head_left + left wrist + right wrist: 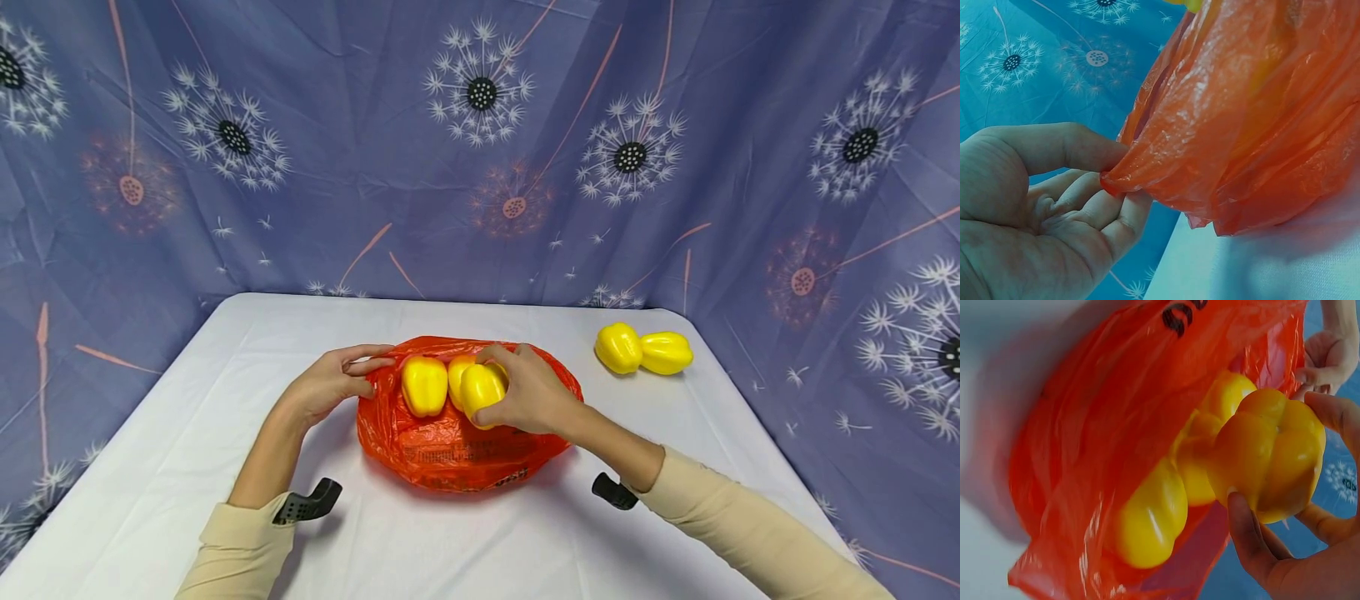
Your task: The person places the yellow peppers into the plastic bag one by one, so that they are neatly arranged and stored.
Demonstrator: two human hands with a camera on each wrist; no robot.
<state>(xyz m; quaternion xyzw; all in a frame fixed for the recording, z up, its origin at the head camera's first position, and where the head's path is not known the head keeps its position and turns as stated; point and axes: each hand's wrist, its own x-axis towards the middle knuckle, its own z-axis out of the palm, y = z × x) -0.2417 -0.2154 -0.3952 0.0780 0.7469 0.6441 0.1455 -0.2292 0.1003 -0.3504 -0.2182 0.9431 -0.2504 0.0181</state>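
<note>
An orange-red plastic bag (465,467) sits on the table with its mouth spread upward. My left hand (326,385) pinches the bag's left edge between thumb and fingers, as the left wrist view shows at the bag's gathered edge (1141,169). In my right hand (536,396) a yellow bell pepper (482,392) is held by thumb and fingertips over the bag's opening. Other yellow bell peppers lie in the bag, one at the left (424,386) and one partly behind the held pepper. From the right wrist, another yellow pepper (1154,519) shows inside the bag.
Two more yellow bell peppers, one upright-looking (618,347) and one on its side (667,353), touch each other at the table's back right. A white cloth covers the table (300,321). Behind hangs a blue dandelion-print curtain (360,150).
</note>
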